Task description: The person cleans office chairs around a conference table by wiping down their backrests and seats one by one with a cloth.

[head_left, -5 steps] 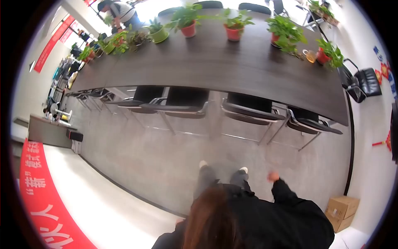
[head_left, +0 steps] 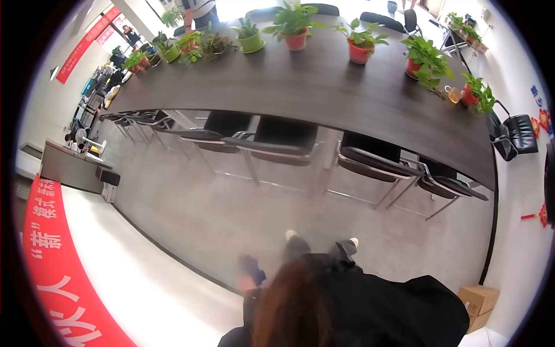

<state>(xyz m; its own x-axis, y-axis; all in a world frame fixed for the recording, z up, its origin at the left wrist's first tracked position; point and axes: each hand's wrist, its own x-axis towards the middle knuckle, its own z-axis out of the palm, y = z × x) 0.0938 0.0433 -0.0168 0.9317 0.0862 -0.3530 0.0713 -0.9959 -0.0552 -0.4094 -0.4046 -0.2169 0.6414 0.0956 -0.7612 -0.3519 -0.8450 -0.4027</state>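
Observation:
My left hand [head_left: 247,284] is low in the head view, just left of the long hair that hangs down, and is smeared by motion. At its fingers is a dark blue, cloth-like thing [head_left: 252,268], held out over the grey floor; its exact kind is too blurred to tell. My right hand is out of sight behind the black-clothed body and sleeve [head_left: 399,306]. My shoes [head_left: 292,235] point toward the long table.
A long dark table [head_left: 324,87] crosses the view, with several potted plants [head_left: 358,52] and a glass cup [head_left: 452,94] on it. Black chairs [head_left: 378,162] line its near side. Cardboard boxes [head_left: 478,301] stand at right. Beyond the table is another person [head_left: 201,13].
My left hand has come forward into view with the dark blue thing. My right hand has dropped out of sight. The view has turned left, so the table and plants sit further right.

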